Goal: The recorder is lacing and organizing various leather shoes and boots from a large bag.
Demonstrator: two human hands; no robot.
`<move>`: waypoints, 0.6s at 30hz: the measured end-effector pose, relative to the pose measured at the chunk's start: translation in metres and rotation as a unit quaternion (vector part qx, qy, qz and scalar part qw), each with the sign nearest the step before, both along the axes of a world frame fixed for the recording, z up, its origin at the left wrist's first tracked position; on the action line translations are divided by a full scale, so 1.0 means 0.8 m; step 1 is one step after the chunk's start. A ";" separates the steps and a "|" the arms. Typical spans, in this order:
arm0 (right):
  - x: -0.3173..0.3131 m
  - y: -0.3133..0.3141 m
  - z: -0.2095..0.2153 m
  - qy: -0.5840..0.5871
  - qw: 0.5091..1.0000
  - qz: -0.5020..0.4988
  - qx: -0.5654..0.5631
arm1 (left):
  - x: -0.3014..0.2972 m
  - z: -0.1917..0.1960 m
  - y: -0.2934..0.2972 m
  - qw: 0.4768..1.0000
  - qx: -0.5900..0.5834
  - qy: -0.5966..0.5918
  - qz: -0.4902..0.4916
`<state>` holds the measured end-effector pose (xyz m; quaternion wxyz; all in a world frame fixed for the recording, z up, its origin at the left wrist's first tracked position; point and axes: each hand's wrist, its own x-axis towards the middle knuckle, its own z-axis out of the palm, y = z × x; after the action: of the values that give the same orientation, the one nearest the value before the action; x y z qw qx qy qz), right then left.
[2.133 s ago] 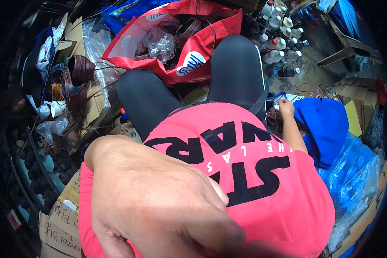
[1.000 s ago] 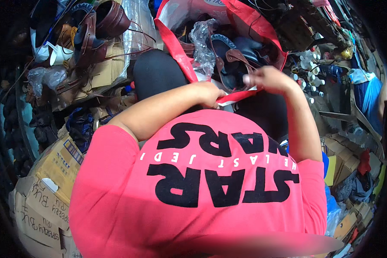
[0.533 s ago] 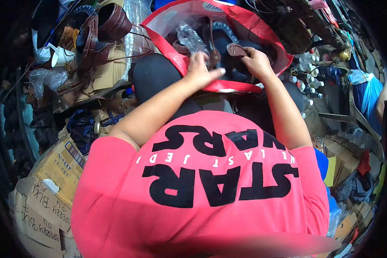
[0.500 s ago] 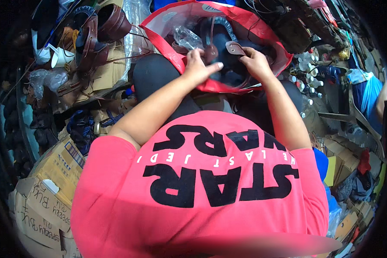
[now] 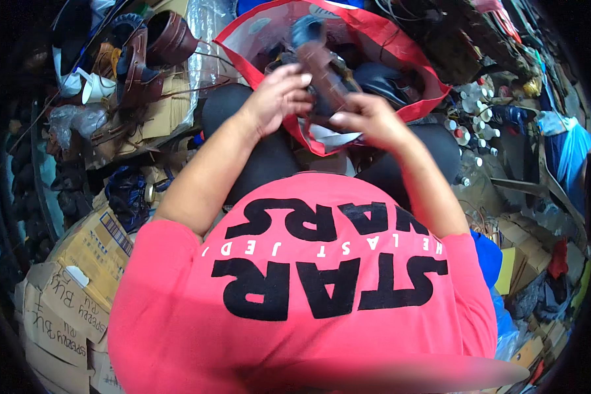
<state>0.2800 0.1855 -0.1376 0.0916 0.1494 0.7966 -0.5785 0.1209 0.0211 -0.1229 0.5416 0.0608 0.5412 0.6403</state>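
A brown leather shoe, blurred by motion, is held up over an open red bag with a pale lining between my knees. My right hand grips the shoe's nearer end, thumb on this side. On the shoe's left is my left hand, its fingers apart and slightly bent, close to the leather; whether they touch it is hard to see. Inside the bag lie dark shoes, partly hidden by the held shoe and the bag's rim.
Brown boat shoes and a white cup sit at the left by stacked cardboard. Cardboard boxes lie lower left. Several small bottles crowd the right, near a blue plastic bag.
The brown shoe has come up out of the bag in my right hand. My left hand has moved left and nearer to me. The clear plastic and brown flap are no longer visible.
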 end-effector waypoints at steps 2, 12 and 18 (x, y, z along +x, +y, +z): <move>-0.006 0.029 0.034 0.028 0.993 -0.071 -0.087 | -0.034 0.008 0.010 0.984 -0.007 0.173 -0.033; 0.011 0.136 -0.054 -0.036 0.852 -0.299 -0.428 | -0.105 -0.088 0.078 0.511 -0.455 0.552 -0.477; -0.009 0.136 -0.053 -0.085 0.842 -0.349 -0.404 | -0.119 -0.062 0.065 0.651 -0.236 0.681 -0.239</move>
<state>0.2728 0.2941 -0.1796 0.0031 0.4157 0.3770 -0.8277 0.0260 0.0727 -0.1724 0.1508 0.4772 0.8576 0.1184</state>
